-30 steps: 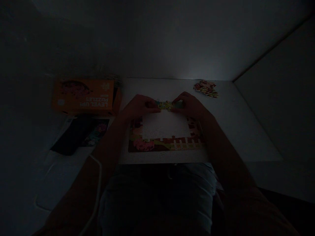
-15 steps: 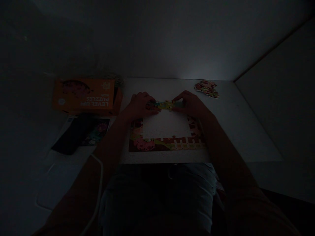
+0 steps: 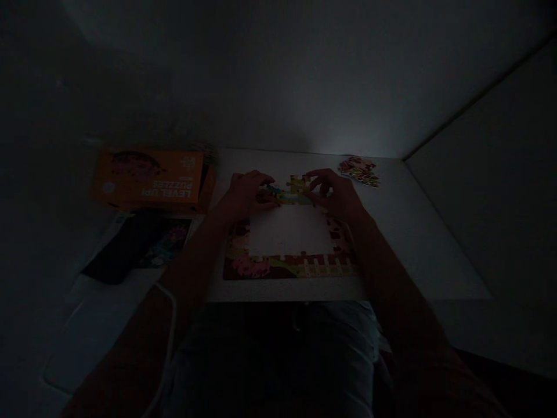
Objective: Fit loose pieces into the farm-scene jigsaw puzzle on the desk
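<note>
We are gripping a strip of joined puzzle pieces (image 3: 290,190) with our left hand (image 3: 243,194) and right hand (image 3: 335,191), its long axis running left-right along the puzzle frame's (image 3: 289,264) far edge.

Puzzle frame (image 3: 289,267) lying on tabletop (image 3: 404,232), near its front edge. Both hands resting at frame's far edge, left hand (image 3: 243,194) left, right hand (image 3: 337,194) right, piece strip (image 3: 290,191) between them. Loose pieces (image 3: 359,171) lying far right. Box (image 3: 150,180) sitting left, booklet (image 3: 139,247) lying before it.
</note>
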The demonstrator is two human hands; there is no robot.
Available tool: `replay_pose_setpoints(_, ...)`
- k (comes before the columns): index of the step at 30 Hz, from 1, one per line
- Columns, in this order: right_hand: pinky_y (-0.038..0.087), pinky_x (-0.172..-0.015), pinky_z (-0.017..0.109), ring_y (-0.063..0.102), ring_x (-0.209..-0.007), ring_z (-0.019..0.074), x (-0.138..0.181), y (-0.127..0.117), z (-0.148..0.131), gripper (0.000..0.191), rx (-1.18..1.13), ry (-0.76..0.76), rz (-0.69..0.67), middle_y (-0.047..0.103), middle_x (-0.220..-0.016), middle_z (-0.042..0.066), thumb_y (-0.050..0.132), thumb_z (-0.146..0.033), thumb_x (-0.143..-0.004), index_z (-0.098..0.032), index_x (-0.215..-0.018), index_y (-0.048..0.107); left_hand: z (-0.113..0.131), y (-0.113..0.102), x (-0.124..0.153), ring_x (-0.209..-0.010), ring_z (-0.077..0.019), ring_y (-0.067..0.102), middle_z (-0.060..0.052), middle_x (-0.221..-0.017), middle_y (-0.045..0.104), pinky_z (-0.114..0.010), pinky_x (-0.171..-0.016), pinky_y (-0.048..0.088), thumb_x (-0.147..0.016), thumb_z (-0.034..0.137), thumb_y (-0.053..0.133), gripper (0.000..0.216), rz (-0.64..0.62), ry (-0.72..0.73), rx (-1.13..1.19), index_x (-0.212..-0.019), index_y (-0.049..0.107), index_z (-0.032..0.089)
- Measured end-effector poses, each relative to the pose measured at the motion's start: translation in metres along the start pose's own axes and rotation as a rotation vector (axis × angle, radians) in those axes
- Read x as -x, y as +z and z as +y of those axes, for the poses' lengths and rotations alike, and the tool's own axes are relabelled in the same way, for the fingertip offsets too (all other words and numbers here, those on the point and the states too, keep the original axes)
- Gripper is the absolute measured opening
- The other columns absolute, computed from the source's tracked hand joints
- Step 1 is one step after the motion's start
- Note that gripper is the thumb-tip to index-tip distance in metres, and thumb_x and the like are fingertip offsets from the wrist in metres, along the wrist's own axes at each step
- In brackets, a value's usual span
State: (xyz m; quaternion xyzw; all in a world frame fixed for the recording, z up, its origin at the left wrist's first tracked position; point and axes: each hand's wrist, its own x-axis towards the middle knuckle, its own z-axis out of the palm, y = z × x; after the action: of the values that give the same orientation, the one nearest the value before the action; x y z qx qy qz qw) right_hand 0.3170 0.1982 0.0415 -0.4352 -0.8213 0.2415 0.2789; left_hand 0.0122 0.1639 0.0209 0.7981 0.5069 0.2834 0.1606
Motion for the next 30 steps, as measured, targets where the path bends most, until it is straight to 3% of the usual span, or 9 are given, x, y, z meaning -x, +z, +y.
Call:
replay_pose_setpoints(8, 0.059, -0.082, 0.047, 0.067, -0.084, 0.0262, -0.001, 0.003, 0.0, 0.059, -0.111, -0.007, 0.012, 0.078, -0.122, 0.005, 0.063, -0.071, -0.1, -0.04, -0.15, 0.062, 0.006, -0.005, 0.0, -0.123, -0.0321, 0.065, -0.011, -0.133, 0.07, -0.048, -0.116, 0.037, -0.084, 0.044, 0.092, 0.058, -0.054, 0.014, -0.029, -0.134, 0.069, 0.025)
replay_pose_setpoints(14, 0.051, -0.069, 0.038, 0.058, -0.072, 0.0207, -0.006, 0.013, 0.008, 0.046, -0.26, -0.043, -0.001, 0.079, -0.109, 0.005, 0.072, -0.059, -0.099, -0.03, -0.134, 0.065, 0.012, -0.002, 0.001, -0.13, -0.0339, 0.064, -0.012, -0.14, 0.068, -0.052, -0.122, 0.033, -0.078, 0.053, 0.095, 0.064, -0.033, 0.025, -0.01, -0.133, 0.074, 0.028)
replay_pose_setpoints(18, 0.048, -0.065, 0.036, 0.056, -0.068, 0.0191, -0.007, 0.022, 0.007, 0.046, -0.233, -0.07, -0.031, 0.08, -0.106, 0.004, 0.072, -0.06, -0.097, -0.029, -0.131, 0.067, 0.019, 0.006, -0.001, -0.104, -0.0262, 0.073, -0.007, -0.111, 0.079, -0.04, -0.099, 0.054, -0.09, 0.053, 0.081, 0.043, -0.087, -0.065, 0.315, -0.124, 0.077, 0.027)
replay_pose_setpoints(21, 0.05, -0.068, 0.035, 0.057, -0.069, 0.0186, -0.007, 0.026, 0.002, 0.044, -0.217, -0.085, -0.016, 0.08, -0.111, 0.004, 0.07, -0.061, -0.099, -0.03, -0.13, 0.067, 0.018, 0.014, -0.003, -0.09, -0.0225, 0.074, -0.005, -0.098, 0.081, -0.035, -0.086, 0.059, -0.093, 0.049, 0.075, 0.029, -0.113, -0.116, 0.501, -0.109, 0.079, 0.026)
replay_pose_setpoints(26, 0.054, -0.072, 0.036, 0.059, -0.073, 0.0192, -0.006, 0.027, -0.001, 0.049, -0.139, -0.117, 0.088, 0.076, -0.12, 0.007, 0.077, -0.064, -0.093, -0.028, -0.127, 0.068, 0.017, 0.016, -0.006, -0.083, -0.0217, 0.074, -0.006, -0.094, 0.08, -0.035, -0.079, 0.062, -0.091, 0.046, 0.076, 0.025, -0.032, -0.2, 0.601, -0.1, 0.076, 0.023)
replay_pose_setpoints(30, 0.058, -0.077, 0.04, 0.062, -0.08, 0.0225, -0.005, 0.025, 0.0, 0.062, -0.018, -0.168, 0.105, 0.07, -0.122, 0.01, 0.09, -0.062, -0.081, -0.027, -0.128, 0.07, 0.021, 0.01, -0.01, -0.09, -0.0218, 0.074, -0.007, -0.1, 0.08, -0.033, -0.081, 0.062, -0.092, 0.04, 0.077, 0.019, 0.136, -0.237, 0.536, -0.098, 0.075, 0.022)
